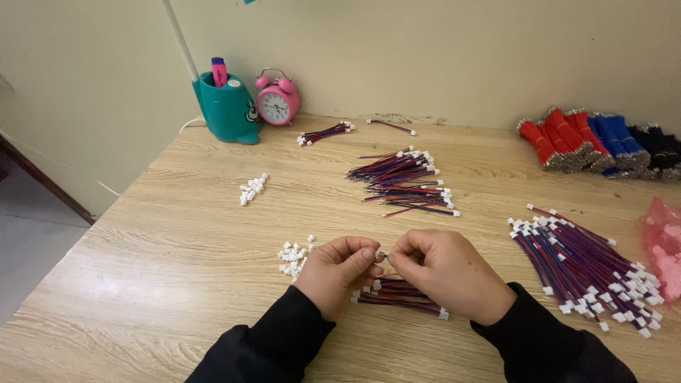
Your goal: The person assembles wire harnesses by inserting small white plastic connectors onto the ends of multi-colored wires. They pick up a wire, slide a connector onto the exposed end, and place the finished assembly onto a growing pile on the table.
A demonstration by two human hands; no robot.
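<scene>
1. A pale cream wall (425,50) runs behind the wooden table (177,248), plain and evenly lit
2. The table has a light oak grain and fills most of the view
3. At the left, grey floor (32,248) shows beside a dark skirting strip (42,177)
4. A teal lamp base (228,110) with a white stem stands at the table's back edge, a pink alarm clock (277,103) just beside it

Left hand (339,273) and right hand (443,273) pinch what seems a small white connector (381,254) over a wire bundle (397,292); loose connectors (294,257) lie at nine o'clock on the table (177,269).
</scene>
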